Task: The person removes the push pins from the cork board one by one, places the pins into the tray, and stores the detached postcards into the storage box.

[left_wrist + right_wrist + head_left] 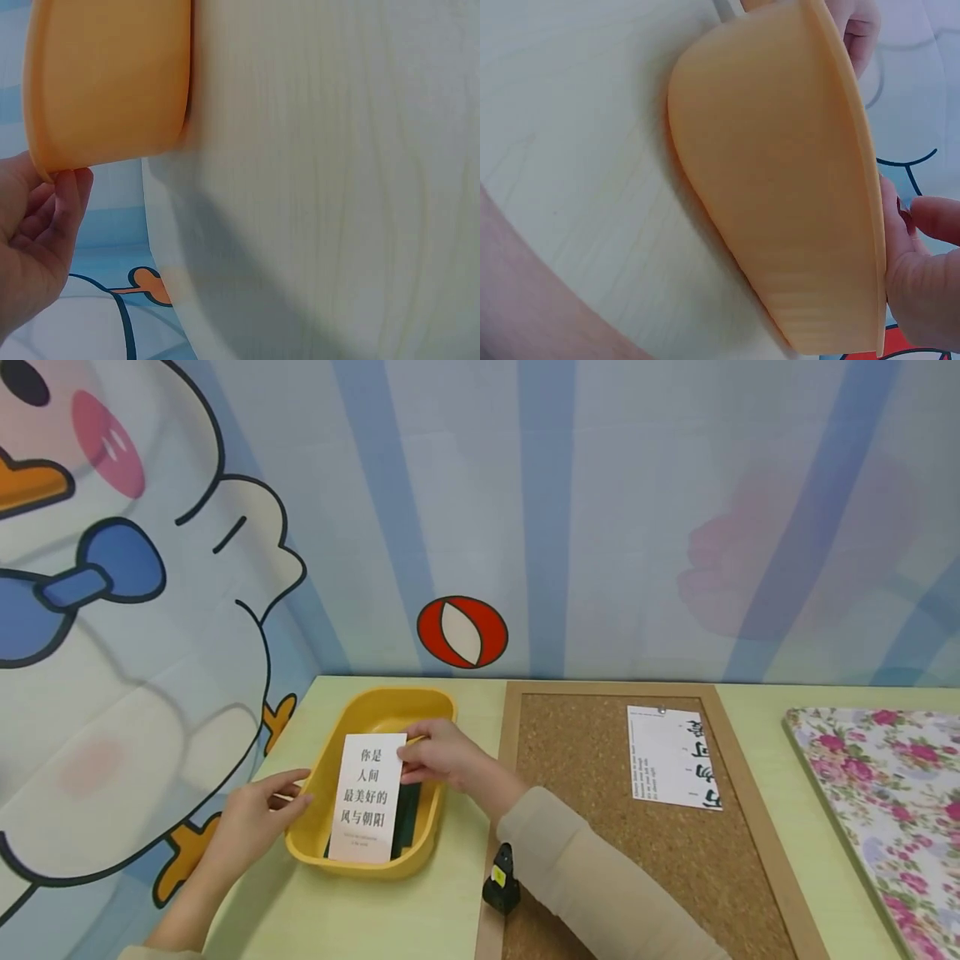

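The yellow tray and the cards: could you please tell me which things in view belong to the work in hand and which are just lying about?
In hand:
- yellow tray, left hand touching its rim
- white printed card, pinched by right hand
- dark cards in the tray

Lying about:
- cork board
- card pinned to it
- floral board
- small black device

A white card [365,797] with black Chinese characters leans tilted inside the yellow tub [352,852].

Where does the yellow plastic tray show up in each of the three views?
Head: yellow plastic tray left of centre on the pale green table, the left hand at its left rim.
Left wrist: upper left, seen from outside.
Right wrist: centre, running down to the bottom right.
Shared landmark: the table.
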The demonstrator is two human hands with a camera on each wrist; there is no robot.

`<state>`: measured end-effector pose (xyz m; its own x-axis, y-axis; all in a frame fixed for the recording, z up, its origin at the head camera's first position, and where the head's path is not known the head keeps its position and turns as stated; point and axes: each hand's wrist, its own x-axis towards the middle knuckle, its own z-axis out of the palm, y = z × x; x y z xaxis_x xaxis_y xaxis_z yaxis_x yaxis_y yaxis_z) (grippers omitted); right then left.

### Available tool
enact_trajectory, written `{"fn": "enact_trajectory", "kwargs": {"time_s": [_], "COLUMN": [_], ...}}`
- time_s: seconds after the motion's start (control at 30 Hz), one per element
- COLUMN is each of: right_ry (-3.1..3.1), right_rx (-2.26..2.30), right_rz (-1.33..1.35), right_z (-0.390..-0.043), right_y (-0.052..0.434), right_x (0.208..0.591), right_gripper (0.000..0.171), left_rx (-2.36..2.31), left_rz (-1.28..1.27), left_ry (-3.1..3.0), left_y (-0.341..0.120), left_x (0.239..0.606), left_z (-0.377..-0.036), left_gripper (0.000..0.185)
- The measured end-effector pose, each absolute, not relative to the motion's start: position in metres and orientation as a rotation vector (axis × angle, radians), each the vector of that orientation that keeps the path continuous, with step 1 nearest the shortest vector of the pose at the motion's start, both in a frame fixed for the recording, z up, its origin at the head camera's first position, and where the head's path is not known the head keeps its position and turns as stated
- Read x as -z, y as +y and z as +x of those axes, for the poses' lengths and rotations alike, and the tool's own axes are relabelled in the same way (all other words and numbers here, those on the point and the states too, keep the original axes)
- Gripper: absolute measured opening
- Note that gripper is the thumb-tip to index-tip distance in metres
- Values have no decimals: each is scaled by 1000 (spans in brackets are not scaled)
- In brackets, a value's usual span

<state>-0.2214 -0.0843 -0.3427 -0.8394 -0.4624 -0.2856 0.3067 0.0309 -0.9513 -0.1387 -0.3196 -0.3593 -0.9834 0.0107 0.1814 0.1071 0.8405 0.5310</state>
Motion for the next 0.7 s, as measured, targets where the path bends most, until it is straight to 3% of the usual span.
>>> {"fn": "enact_trajectory", "kwargs": {"time_s": [0.23, 0.5, 0.7], "right_ry": [1864, 1886, 1921], "right_rx": [1818, 1808, 1798], "right_rz": [-175, -175, -120], "right_z": [-219, -219, -220], "right_y": [-85, -79, -75], "right_x": [341, 334, 335], "right_gripper": [28, 43, 40], "left_rx": [869, 875, 884], "left_rz": [-70, -83, -88], "left_ry": [-2854, -2854, -2853], "left_y": [-320, -320, -320], "left_x": [357, 358, 358], "left_z": [-137, -138, -138], "left_gripper": [38, 37, 37]}}
